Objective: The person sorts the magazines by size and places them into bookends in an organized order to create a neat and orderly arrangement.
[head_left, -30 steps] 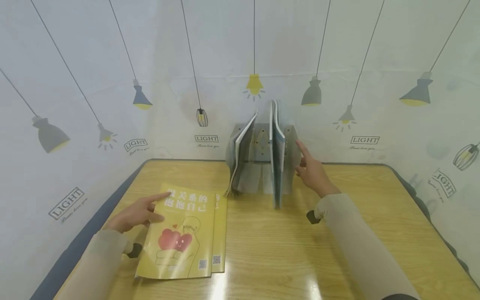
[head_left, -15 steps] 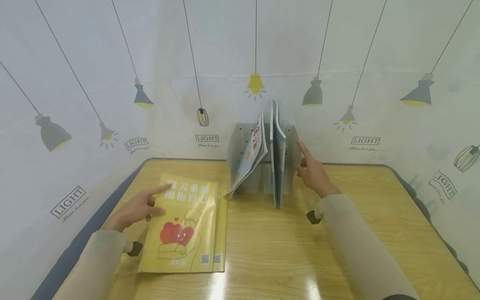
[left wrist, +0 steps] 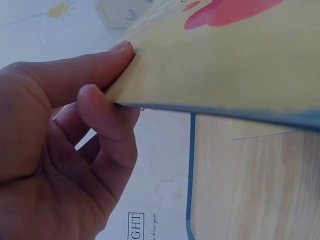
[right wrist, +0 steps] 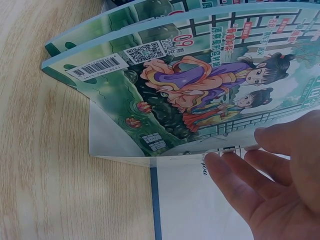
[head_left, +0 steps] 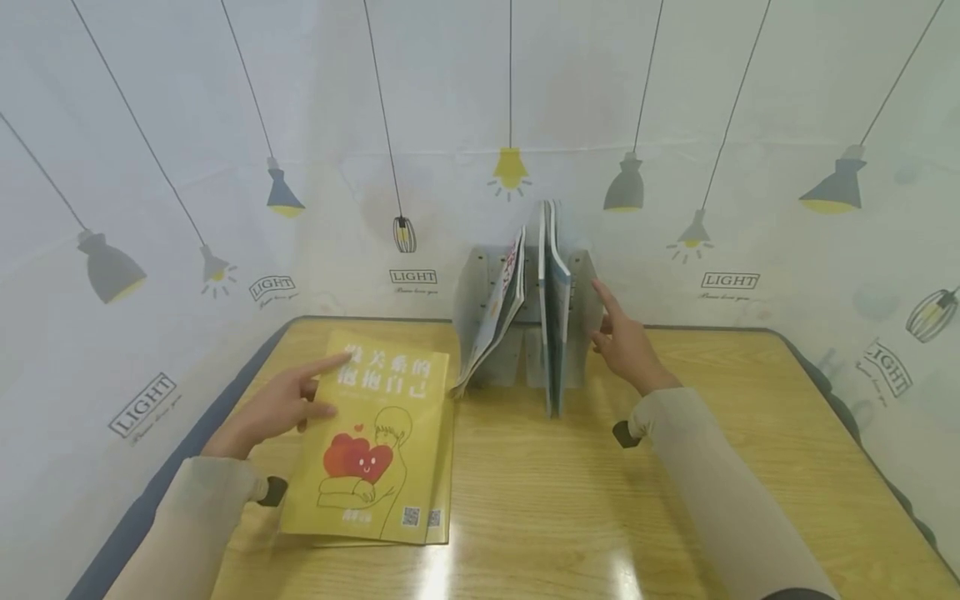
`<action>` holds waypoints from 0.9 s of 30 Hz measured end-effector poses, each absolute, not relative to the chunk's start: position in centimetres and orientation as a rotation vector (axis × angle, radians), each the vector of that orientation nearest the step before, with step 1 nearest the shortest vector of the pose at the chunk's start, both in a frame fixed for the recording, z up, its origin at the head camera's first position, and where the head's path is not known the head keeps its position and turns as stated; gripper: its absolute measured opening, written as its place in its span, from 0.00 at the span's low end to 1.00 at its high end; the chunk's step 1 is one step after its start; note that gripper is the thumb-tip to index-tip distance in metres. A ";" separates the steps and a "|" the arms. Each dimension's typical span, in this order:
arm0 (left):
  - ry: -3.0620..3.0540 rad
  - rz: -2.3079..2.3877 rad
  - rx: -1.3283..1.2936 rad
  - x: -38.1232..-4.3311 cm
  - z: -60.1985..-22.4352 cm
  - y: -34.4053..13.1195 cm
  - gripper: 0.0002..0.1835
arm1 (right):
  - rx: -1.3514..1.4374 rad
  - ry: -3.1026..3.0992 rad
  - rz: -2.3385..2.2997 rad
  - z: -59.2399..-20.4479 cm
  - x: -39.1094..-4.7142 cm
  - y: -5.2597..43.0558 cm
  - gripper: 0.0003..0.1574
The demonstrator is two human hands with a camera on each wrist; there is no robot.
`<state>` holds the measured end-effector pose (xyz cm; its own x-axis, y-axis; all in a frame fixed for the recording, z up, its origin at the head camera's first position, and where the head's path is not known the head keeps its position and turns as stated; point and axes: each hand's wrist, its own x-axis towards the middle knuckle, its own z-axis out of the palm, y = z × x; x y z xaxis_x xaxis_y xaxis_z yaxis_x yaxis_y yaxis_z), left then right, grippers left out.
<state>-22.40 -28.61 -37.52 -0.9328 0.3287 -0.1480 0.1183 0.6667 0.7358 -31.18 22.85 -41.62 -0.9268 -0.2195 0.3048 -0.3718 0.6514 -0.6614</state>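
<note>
My left hand pinches the left edge of a yellow magazine with a red heart drawing, thumb above and fingers beneath in the left wrist view. That edge is raised off the table, and a second yellow magazine lies under it, mostly covered. At the back, my right hand grips the right side panel of a grey book rack, thumb inside and fingers outside in the right wrist view. Two green illustrated magazines stand upright in the rack; another magazine leans at its left side.
The wood-grain table has a dark blue edge. A white wall covering printed with hanging lamps rises right behind the rack and along both sides.
The top yellow magazine has moved away from me and slightly right with my left hand. In the rack, the left magazine has flopped rightward, showing its cover. My right hand stays put.
</note>
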 end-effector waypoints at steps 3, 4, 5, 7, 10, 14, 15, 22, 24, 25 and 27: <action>2.652 1.101 0.386 -22.4 -37.1 -28.3 0.43 | 0.474 -2.680 1.151 -41.6 -31.2 22.9 0.55; 2.661 1.095 0.394 -22.3 -36.9 -28.2 0.43 | 0.472 -2.683 1.152 -41.6 -31.2 22.9 0.55; 2.669 1.085 0.403 -22.3 -36.8 -28.1 0.43 | 0.471 -2.685 1.154 -41.6 -31.1 22.9 0.55; 2.683 1.072 0.414 -22.1 -36.4 -28.0 0.43 | 0.473 -2.686 1.152 -41.4 -31.1 22.9 0.55; 2.694 1.054 0.414 -22.0 -35.7 -27.7 0.44 | 0.479 -2.684 1.156 -41.3 -30.9 22.8 0.55; 2.680 1.095 0.465 -22.2 -34.7 -27.5 0.44 | 0.479 -2.682 1.186 -41.2 -30.8 22.8 0.55; 2.676 1.112 0.483 -22.3 -34.5 -27.5 0.44 | 0.477 -2.684 1.192 -41.2 -30.8 22.8 0.56; 2.724 1.140 0.475 -22.6 -33.7 -27.3 0.45 | 0.473 -2.693 1.189 -40.9 -30.7 22.7 0.56; 2.743 1.141 0.463 -22.6 -33.6 -27.0 0.45 | 0.473 -2.691 1.188 -40.9 -30.6 22.7 0.55; 2.754 1.143 0.461 -22.6 -33.6 -26.9 0.45 | 0.473 -2.691 1.187 -40.9 -30.6 22.7 0.56; 2.773 1.149 0.453 -22.6 -33.6 -26.7 0.45 | 0.476 -2.686 1.192 -40.9 -30.6 22.7 0.56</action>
<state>-22.60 -26.68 -33.60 -0.9500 0.3119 0.0163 0.2321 0.6698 0.7053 -30.59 22.73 -40.93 -0.9358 -0.2208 0.2750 -0.3520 0.6309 -0.6914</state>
